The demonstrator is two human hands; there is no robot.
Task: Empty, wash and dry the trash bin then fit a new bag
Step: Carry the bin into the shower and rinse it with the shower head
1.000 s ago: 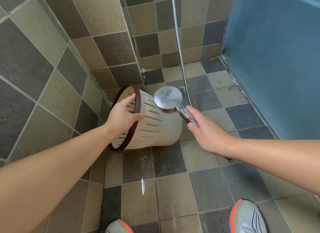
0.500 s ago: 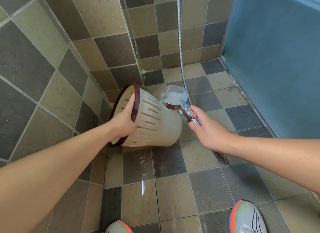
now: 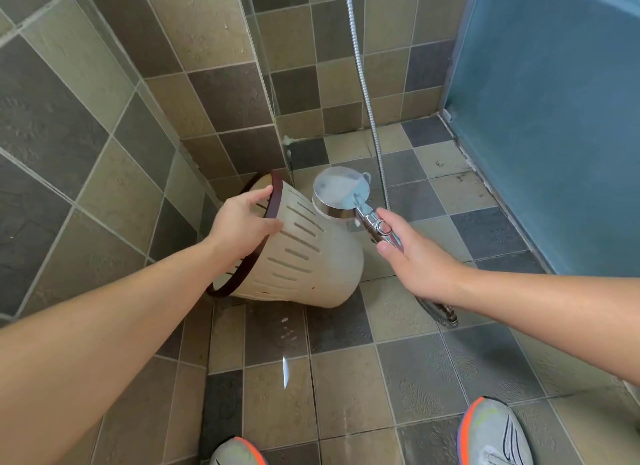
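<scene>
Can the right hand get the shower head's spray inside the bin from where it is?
Probably not yet: the bin lies tipped with its mouth toward the left hand, away from the shower head held by the right hand.

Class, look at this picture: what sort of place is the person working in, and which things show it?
Most likely a tiled shower area: a handheld shower head on a metal hose, and tiled walls.

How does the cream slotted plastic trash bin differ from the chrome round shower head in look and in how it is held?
The cream slotted plastic trash bin is matte with a dark brown rim; the chrome round shower head is shiny metal. The bin is far bigger. The left hand grips the bin's rim; the right hand holds the shower head's handle. Both are held tilted.
</scene>
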